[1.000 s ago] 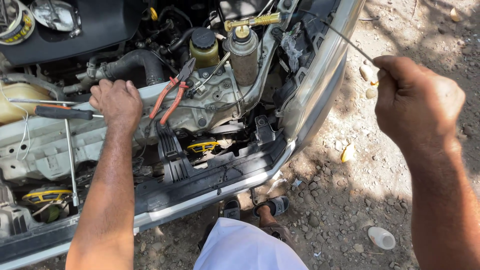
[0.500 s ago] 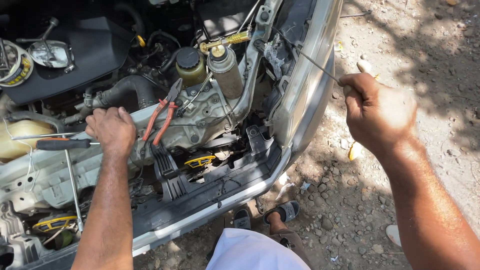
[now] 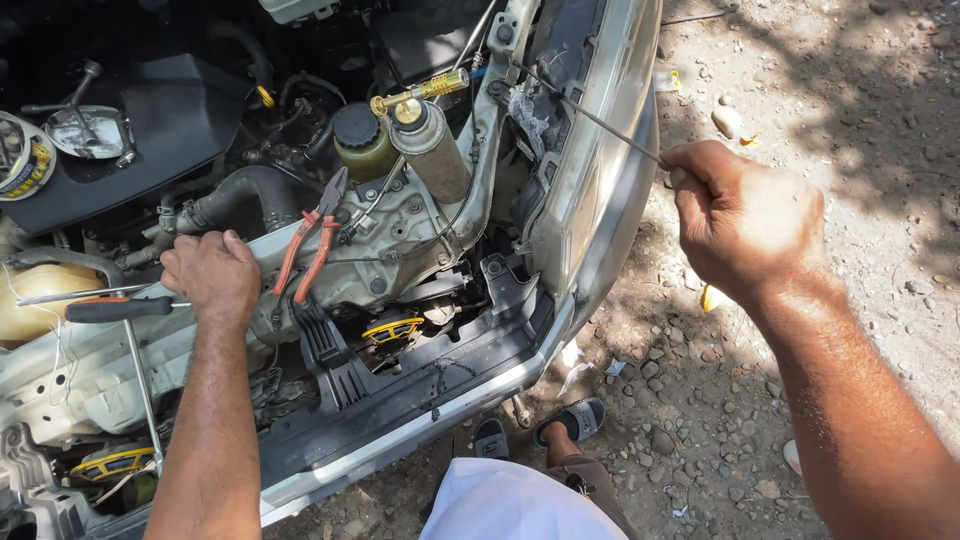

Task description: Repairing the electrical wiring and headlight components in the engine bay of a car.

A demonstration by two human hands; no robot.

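My left hand (image 3: pixel 212 276) resting closed on the engine bay (image 3: pixel 400 250) beside red-handled pliers (image 3: pixel 310 245), my right hand (image 3: pixel 745 220) pinching a thin metal rod (image 3: pixel 590 115) over sunlit gravel ground (image 3: pixel 800 60), outdoors.

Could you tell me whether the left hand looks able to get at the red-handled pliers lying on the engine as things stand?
Probably yes: the left hand rests on the engine right beside the red-handled pliers, with nothing lying between them and the handles exposed on top.
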